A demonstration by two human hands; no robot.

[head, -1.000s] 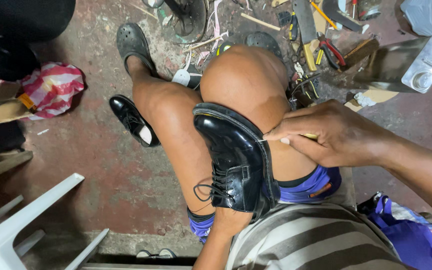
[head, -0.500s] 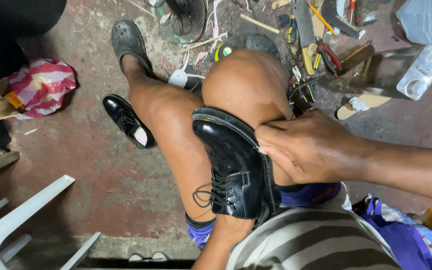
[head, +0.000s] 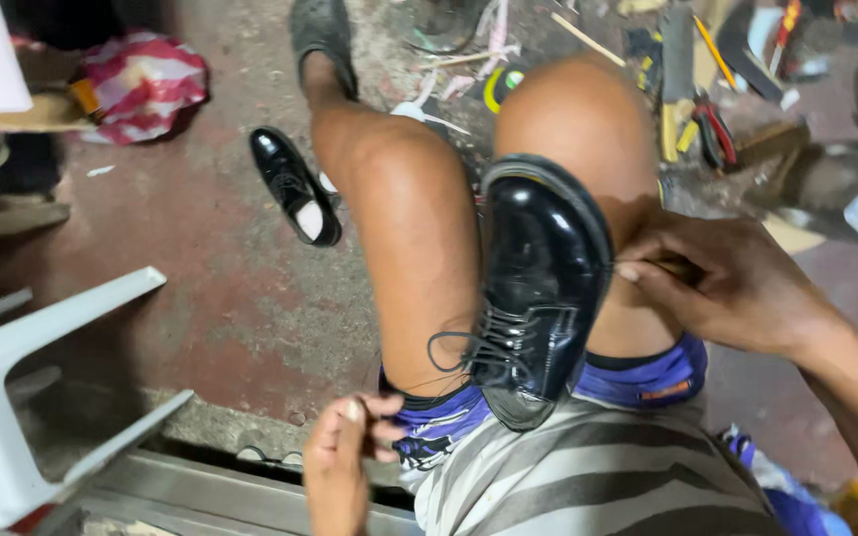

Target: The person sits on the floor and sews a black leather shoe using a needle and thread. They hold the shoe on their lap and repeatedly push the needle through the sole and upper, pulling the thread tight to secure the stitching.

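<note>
A shiny black lace-up shoe (head: 538, 288) lies toe-away between my bare knees, its laces loose. My right hand (head: 722, 283) presses against the shoe's right edge near the sole, fingers pinched on something thin that I cannot make out. My left hand (head: 342, 459) is low by my left thigh, fingers pinched together; a thin thread seems to run from it toward the shoe. The matching black shoe (head: 295, 187) lies on the floor to the left of my leg.
A white plastic chair (head: 22, 397) stands at the lower left. A red-and-white bag (head: 141, 84) lies at the upper left. Tools, pliers and scraps (head: 707, 109) clutter the floor beyond my right knee. A dark sandal (head: 322, 30) is on my left foot.
The view has shifted right and closer. My left hand has come into view at the bottom, pulled away from the shoe. My right hand stays at the shoe's right edge.
</note>
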